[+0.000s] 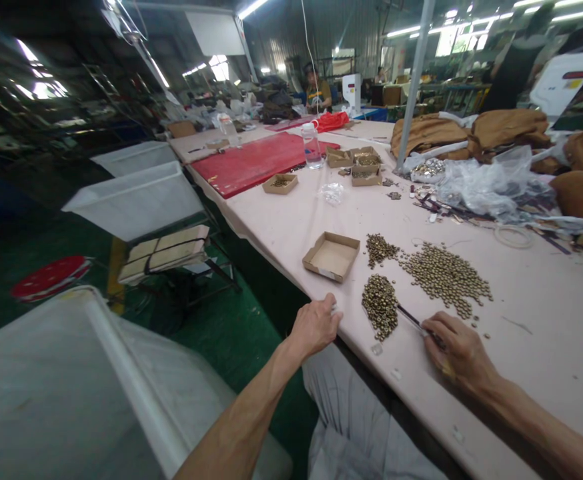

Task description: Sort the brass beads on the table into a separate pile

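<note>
My right hand is closed around a thin, dark stick-like tool, whose exact kind I cannot tell. Its tip touches the right side of a heap of small bronze-coloured metal studs. My left hand rests at the table edge with its fingers curled in; a small whitish bit shows by the fingertips, too little to name. Just beyond it stands an open, shallow cardboard box with a bare bottom. A smaller stud pile lies beside the box, and a wide spread of studs reaches to the right.
Small cardboard boxes of metal parts stand farther back, near a water bottle and a red sheet. Plastic bags and brown fabric pieces crowd the right. White bins stand left of the table. A person sits far off.
</note>
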Demonstrator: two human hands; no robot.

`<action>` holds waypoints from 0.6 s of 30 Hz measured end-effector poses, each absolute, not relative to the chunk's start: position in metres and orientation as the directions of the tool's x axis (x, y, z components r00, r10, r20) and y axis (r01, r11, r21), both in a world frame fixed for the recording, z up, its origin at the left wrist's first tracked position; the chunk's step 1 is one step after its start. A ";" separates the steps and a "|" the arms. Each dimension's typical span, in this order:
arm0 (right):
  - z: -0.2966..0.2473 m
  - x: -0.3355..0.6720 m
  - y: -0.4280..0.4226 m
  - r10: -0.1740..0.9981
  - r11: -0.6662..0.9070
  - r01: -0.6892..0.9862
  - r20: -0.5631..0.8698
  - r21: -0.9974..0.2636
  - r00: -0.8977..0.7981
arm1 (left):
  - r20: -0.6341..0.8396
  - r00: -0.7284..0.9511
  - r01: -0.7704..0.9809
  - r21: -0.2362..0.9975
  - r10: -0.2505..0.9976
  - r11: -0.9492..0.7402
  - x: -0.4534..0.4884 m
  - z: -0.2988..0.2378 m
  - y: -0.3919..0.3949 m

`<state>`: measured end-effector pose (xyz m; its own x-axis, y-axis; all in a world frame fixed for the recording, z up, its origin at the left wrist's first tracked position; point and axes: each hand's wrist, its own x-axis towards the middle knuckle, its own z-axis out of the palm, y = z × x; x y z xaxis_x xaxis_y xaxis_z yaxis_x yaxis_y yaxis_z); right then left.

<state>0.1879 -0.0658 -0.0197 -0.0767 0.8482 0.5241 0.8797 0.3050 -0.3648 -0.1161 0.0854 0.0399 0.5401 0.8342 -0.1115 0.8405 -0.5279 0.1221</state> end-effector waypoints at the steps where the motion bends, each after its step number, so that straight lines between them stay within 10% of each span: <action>1: -0.020 0.187 -0.064 0.846 0.305 0.882 0.527 -0.360 -0.078 | -0.114 0.540 0.841 0.123 0.834 -0.527 -0.116 0.040 0.085; 18: -0.023 0.184 -0.050 0.858 0.276 0.898 0.508 -0.342 -0.070 | -0.145 0.534 0.845 0.130 0.833 -0.519 -0.116 0.044 0.084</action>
<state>0.1843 -0.0495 -0.0228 -0.0698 0.8582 0.5085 0.8982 0.2758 -0.3422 -0.1155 0.0842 0.0444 0.5335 0.8333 -0.1449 0.8451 -0.5186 0.1297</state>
